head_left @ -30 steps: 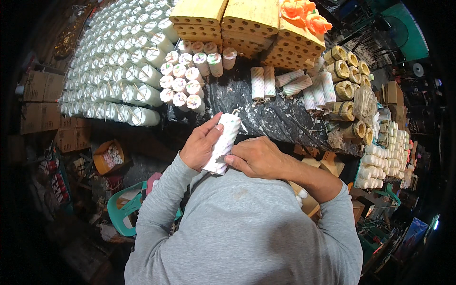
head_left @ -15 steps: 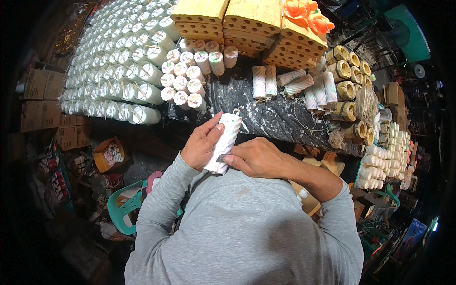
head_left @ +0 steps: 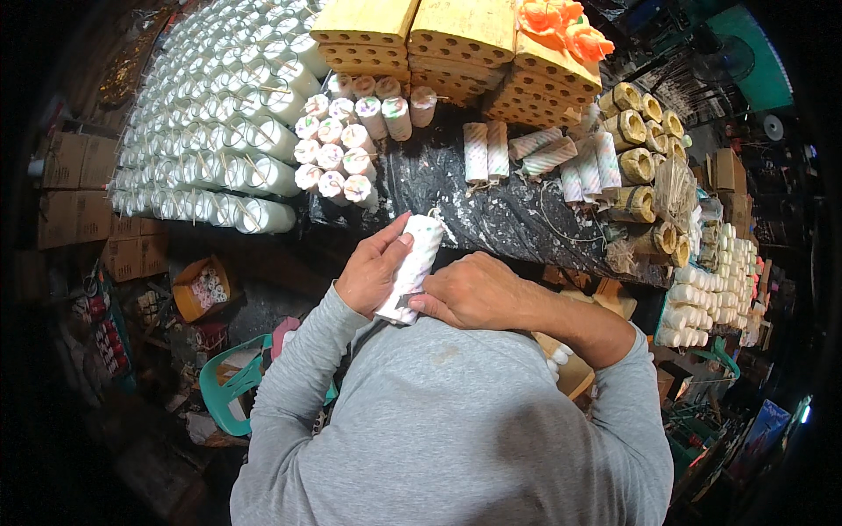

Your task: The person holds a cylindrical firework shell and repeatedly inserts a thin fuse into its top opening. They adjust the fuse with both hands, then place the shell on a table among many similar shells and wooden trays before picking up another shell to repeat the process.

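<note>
A white pillar candle [head_left: 420, 250] with a spiral surface, faint coloured marks and a wick at its upper end is tilted in front of my chest. My left hand [head_left: 373, 273] is wrapped round its left side, thumb lying along the front. Against the candle's lower part, my right hand [head_left: 469, 291] pinches a small dark flat blade [head_left: 407, 299]; most of that tool is hidden in the fingers. Beyond my hands, similar candles [head_left: 331, 158] stand in a cluster on the black plastic-covered table [head_left: 421, 188], and more candles [head_left: 548, 157] lie or stand further right.
Rows of white candles in glasses [head_left: 219, 131] fill the table's left. Yellow blocks with holes [head_left: 460, 39] are stacked at the back, orange flowers [head_left: 566, 31] on top. Hollow yellow cylinders [head_left: 631, 167] pile at right. A green chair [head_left: 224, 386] and an orange box [head_left: 186, 298] are low left.
The blade in my right hand has moved slightly down the candle, toward its lower end. My left hand keeps its hold, and the candle has barely shifted.
</note>
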The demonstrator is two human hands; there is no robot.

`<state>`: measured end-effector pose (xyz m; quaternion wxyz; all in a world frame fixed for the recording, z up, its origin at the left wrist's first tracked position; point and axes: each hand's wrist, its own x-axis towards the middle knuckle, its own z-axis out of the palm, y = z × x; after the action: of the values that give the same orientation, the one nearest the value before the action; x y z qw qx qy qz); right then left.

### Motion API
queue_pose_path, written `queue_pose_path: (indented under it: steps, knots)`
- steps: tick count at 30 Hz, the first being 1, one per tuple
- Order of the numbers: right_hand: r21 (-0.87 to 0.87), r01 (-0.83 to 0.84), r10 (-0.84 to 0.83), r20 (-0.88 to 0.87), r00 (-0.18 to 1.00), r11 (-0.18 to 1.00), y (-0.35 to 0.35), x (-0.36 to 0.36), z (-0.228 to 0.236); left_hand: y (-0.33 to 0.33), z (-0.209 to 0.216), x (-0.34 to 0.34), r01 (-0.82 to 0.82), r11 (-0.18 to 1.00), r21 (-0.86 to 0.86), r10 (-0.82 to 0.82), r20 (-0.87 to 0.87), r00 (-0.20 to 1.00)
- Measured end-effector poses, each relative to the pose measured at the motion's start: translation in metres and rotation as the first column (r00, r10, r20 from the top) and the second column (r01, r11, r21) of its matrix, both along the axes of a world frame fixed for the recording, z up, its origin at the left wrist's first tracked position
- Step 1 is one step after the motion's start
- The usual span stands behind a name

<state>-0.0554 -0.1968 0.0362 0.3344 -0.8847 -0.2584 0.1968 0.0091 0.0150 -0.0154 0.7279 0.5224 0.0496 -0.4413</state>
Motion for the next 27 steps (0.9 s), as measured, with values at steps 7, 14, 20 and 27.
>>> queue_pose_path:
  steps: [7, 14, 20, 27]
  knots:
    - [0.020, -0.055, 0.057, -0.124, 0.991, 0.998, 0.002, 0.010, 0.001, 0.002, -0.002, -0.002, -0.047, 0.998, 0.047, 0.047, 0.007, 0.999]
    - [-0.069, -0.020, 0.013, -0.108, 0.994, 0.997, 0.005, 0.018, 0.010, 0.003, -0.011, 0.008, -0.149, 0.989, 0.006, 0.149, -0.010, 0.989]
    - [-0.056, 0.023, -0.030, -0.118, 0.993, 0.998, 0.008, 0.022, 0.009, -0.001, -0.017, 0.016, -0.160, 0.987, 0.022, 0.159, 0.018, 0.987]
    - [-0.026, 0.093, -0.089, 0.141, 0.986, 0.995, -0.001, 0.019, -0.002, -0.009, -0.007, 0.032, -0.163, 0.986, 0.016, 0.162, 0.077, 0.984]
